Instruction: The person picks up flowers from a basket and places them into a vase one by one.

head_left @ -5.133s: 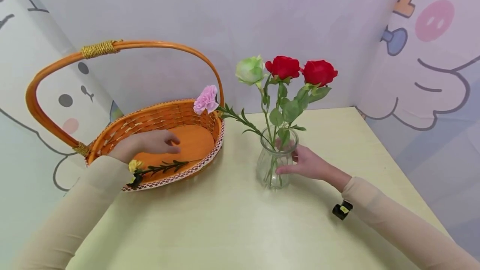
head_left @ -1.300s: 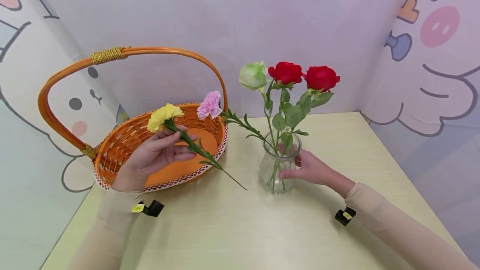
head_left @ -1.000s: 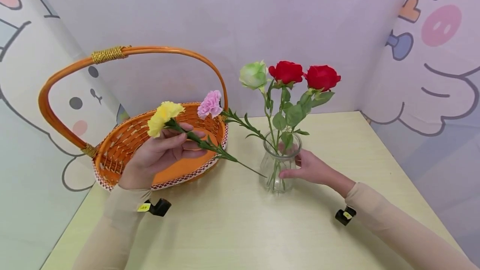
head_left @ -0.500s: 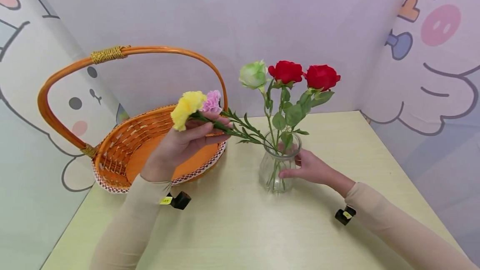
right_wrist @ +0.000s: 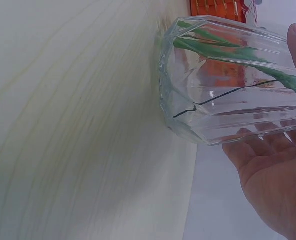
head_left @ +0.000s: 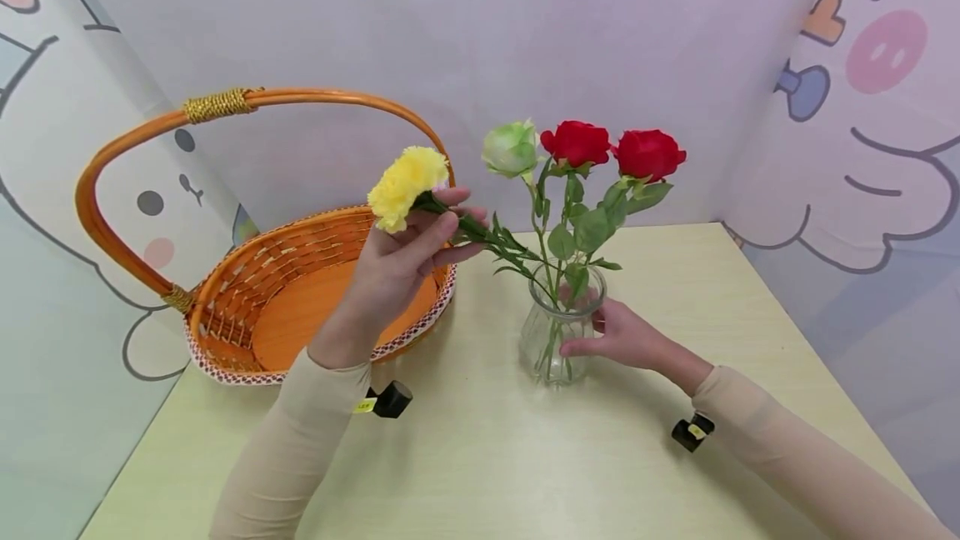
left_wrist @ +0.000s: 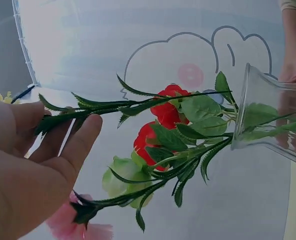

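Note:
My left hand [head_left: 408, 261] pinches a yellow carnation [head_left: 408, 186] just below its bloom. In the left wrist view its stem [left_wrist: 148, 104] runs toward the mouth of the glass vase [left_wrist: 275, 112], the tip close by the rim. My right hand [head_left: 622, 336] holds the vase [head_left: 551, 348] round its side, thumb in front. Standing in the vase are two red roses [head_left: 650, 155] and a pale green rose [head_left: 511, 148]. A pink carnation [left_wrist: 75, 220] leans out to the left, mostly hidden behind my left hand in the head view.
An orange wicker basket [head_left: 300, 307] with a tall arched handle [head_left: 315, 96] stands to the left on the pale wooden table [head_left: 487, 457]. Behind rises a light backdrop [head_left: 360, 23] with cartoon animals. Each wrist wears a small black camera [head_left: 392, 399].
My left hand took the yellow carnation out of the basket, turned it, and moved it right and up to the vase. The right hand keeps its hold on the vase.

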The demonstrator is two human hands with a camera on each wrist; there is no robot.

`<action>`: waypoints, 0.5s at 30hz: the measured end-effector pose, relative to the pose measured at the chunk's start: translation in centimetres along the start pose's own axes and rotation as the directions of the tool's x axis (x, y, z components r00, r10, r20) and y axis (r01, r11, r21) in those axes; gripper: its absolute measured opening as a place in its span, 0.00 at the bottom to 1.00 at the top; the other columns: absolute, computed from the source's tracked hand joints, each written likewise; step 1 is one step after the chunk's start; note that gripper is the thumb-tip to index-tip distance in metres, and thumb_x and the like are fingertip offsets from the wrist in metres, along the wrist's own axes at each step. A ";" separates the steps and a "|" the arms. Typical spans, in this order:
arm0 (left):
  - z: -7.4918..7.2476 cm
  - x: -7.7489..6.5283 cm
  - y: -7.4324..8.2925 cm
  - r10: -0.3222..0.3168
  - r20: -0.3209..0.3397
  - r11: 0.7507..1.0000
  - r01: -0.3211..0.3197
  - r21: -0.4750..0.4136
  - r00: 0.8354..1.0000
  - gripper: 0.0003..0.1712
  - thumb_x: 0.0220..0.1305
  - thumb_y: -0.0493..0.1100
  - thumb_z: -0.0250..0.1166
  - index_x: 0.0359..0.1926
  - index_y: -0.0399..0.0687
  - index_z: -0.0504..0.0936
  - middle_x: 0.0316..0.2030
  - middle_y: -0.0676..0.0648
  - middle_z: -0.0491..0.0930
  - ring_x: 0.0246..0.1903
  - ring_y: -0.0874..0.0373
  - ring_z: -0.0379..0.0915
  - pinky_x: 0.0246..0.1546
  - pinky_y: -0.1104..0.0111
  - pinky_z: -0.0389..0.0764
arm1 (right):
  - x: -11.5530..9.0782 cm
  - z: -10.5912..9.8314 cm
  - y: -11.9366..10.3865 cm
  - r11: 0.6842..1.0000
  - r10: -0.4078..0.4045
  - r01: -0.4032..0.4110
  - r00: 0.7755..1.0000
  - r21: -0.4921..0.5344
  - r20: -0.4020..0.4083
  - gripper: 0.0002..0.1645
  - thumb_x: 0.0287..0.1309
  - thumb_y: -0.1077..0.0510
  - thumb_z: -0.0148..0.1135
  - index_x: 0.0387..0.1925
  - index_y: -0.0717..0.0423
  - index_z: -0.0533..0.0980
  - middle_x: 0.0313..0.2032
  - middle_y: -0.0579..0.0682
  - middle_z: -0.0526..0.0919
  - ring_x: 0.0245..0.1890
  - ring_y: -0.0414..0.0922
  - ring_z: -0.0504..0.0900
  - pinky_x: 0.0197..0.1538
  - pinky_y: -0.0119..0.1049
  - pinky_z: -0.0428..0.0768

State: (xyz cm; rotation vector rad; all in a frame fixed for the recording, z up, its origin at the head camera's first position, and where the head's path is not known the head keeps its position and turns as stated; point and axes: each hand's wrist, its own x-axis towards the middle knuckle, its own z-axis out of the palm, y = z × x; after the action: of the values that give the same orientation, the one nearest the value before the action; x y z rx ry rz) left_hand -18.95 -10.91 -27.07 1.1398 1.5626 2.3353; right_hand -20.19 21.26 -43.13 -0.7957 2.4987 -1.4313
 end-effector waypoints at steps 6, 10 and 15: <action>2.0 0.5 -0.8 -0.084 0.055 0.976 0.071 0.204 0.995 0.20 0.75 0.33 0.58 0.64 0.41 0.74 0.56 0.40 0.78 0.58 0.43 0.76 0.57 0.47 0.79 | 0.0 0.0 -0.3 1.000 0.013 -0.013 1.000 -0.004 0.002 0.55 0.54 0.48 0.79 0.76 0.57 0.61 0.73 0.53 0.66 0.71 0.56 0.66 0.67 0.59 0.71; 3.1 1.0 -2.0 -0.181 0.077 0.942 0.151 0.299 0.980 0.21 0.77 0.34 0.55 0.67 0.38 0.71 0.59 0.38 0.76 0.59 0.45 0.76 0.57 0.51 0.81 | 0.1 -0.1 -0.5 1.000 0.004 -0.004 1.000 -0.002 0.007 0.54 0.55 0.49 0.78 0.76 0.57 0.61 0.72 0.53 0.67 0.71 0.56 0.67 0.66 0.59 0.72; 3.8 1.3 -3.6 -0.291 0.096 0.870 0.222 0.441 0.952 0.24 0.78 0.37 0.55 0.71 0.38 0.69 0.62 0.36 0.74 0.60 0.52 0.77 0.55 0.58 0.82 | 0.0 0.0 -0.3 1.000 0.018 -0.018 1.000 0.016 0.009 0.50 0.55 0.49 0.78 0.74 0.53 0.63 0.70 0.51 0.71 0.68 0.53 0.70 0.64 0.56 0.75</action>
State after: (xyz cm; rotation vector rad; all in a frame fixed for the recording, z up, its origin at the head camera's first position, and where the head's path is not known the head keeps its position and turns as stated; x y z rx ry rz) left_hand -18.63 -5.78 -28.67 1.0742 2.0781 1.7354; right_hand -20.10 21.13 -42.89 -0.7726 2.4788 -1.4371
